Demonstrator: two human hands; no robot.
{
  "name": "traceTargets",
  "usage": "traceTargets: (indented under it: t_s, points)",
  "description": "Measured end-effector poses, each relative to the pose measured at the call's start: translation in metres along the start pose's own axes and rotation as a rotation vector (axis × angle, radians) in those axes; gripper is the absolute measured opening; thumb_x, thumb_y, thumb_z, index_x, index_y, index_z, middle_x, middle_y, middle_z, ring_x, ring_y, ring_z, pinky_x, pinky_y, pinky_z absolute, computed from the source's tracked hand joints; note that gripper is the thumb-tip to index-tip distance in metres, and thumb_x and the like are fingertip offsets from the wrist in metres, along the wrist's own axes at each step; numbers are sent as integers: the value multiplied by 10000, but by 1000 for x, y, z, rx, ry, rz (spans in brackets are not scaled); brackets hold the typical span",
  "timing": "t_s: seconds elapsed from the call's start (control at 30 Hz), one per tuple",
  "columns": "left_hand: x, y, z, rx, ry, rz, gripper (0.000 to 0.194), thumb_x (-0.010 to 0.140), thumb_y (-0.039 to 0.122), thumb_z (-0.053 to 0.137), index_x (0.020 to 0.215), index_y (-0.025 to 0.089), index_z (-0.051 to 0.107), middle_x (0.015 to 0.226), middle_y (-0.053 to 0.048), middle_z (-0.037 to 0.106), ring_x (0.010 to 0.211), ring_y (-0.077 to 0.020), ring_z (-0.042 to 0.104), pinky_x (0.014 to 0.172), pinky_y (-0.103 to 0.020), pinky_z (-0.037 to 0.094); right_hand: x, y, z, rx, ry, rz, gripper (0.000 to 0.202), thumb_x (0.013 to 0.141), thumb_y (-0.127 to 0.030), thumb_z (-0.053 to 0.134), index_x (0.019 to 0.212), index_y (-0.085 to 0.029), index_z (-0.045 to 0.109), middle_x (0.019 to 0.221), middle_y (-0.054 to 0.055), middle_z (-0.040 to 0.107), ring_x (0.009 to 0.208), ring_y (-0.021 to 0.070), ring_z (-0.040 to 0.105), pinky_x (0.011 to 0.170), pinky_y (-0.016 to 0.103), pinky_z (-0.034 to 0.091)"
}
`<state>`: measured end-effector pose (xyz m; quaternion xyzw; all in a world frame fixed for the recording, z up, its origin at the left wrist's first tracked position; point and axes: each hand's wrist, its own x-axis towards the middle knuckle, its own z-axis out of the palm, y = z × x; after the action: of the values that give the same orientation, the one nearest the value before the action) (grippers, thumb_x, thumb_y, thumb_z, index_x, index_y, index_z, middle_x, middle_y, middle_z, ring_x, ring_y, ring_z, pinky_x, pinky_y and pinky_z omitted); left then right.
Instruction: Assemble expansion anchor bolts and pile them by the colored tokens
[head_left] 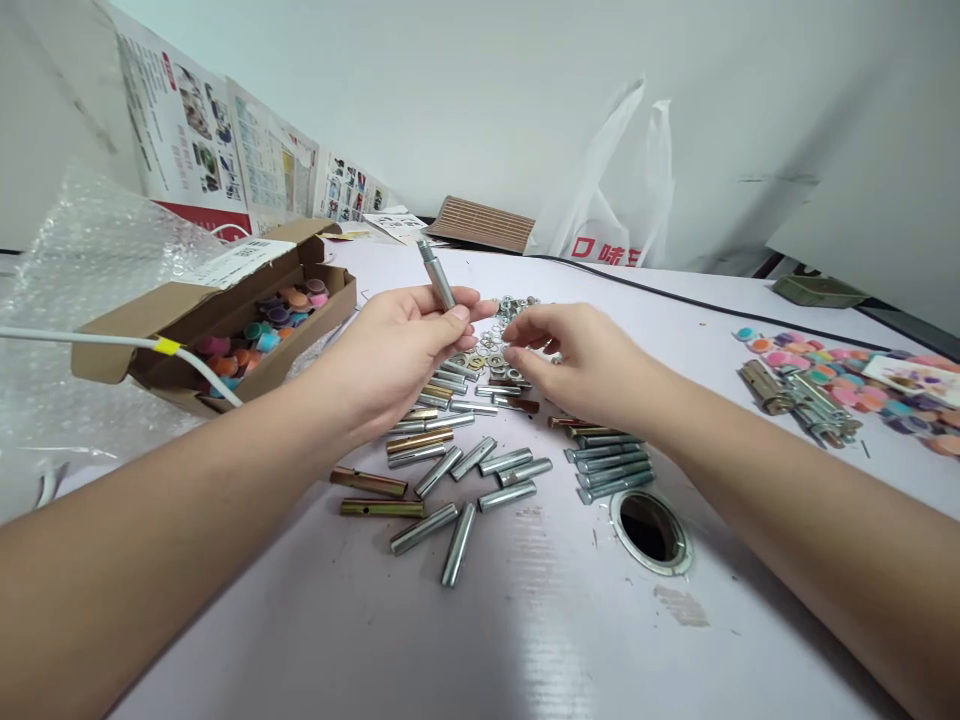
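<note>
**Forearms (225, 520) fill the lower corners, threaded metal rod (436, 277) sits just above centre**

So the rod is in the left hand (405, 345), pinched between thumb and fingers. Its long axis runs on a steep slant: threaded tip up and a bit left, other end down and right into the grip, where the fingers hide it.

Right hand (581, 360) is just right of centre, fingers curled, thumb and index close to each other. Can't tell if it's got anything. It covers part of the pile of washers (474, 362) mid-frame.

Below that, loads of loose metal sleeves (424, 530) lie at all angles, with a row of bolts (615, 478) to the right, above a ringed hole (687, 563). Left side: white cable (75, 338) crossing in front of an open cardboard box (326, 312) of coloured discs (279, 316), bubble wrap (45, 290) behind. White plastic bag (600, 225) stands upper right of centre.
</note>
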<state>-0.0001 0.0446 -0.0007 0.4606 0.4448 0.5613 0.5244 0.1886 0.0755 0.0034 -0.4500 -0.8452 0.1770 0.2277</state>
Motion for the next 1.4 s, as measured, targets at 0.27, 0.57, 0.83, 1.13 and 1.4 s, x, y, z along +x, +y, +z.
traceTargets:
  t_s: [0.27, 0.57, 0.83, 1.13, 1.4]
  points:
    - [0, -4, -3, 143, -57, -17, 145, 841, 144, 684, 975, 128, 736, 1098, -90, 736, 941, -134, 646, 938, -314, 488, 13, 9, 15, -174, -152, -4, 289, 910, -301, 540, 1063, -178, 752, 1017, 94, 744, 799, 190, 633, 771, 337, 451]
    - [-1, -7, -4, 300, -83, -83, 278, 870, 287, 707, 1113, 158, 665, 1105, -91, 770, 796, -111, 643, 868, -311, 507, 21, 19, 17, -38, -106, 69, 162, 858, -265, 614, 809, -161, 729, 719, 31, 675, 618, 116, 514, 654, 293, 381]
    - [5, -8, -8, 561, -143, 26, 144, 920, 268, 607, 1017, 170, 651, 1053, -99, 760, 862, -164, 678, 773, -311, 514, 20, 7, -9, 505, 178, 82, 236, 874, -348, 694, 945, -138, 773, 801, 48, 691, 665, 113, 538, 642, 283, 429]
    - [-2, -2, -4, 763, -291, 59, 144, 922, 200, 557, 1004, 168, 672, 752, 28, 616, 655, -84, 523, 596, -219, 376, 14, -13, -5, 643, 227, 53, 189, 819, -330, 767, 878, -152, 793, 833, 53, 733, 726, 131, 617, 718, 288, 501]
    - [-1, -6, -7, 771, -323, 91, 145, 932, 204, 542, 1009, 184, 664, 784, 31, 615, 677, -82, 520, 633, -219, 391, 17, -6, -7, 626, 176, 95, 238, 827, -377, 749, 850, -143, 787, 758, 55, 689, 651, 118, 551, 621, 280, 438]
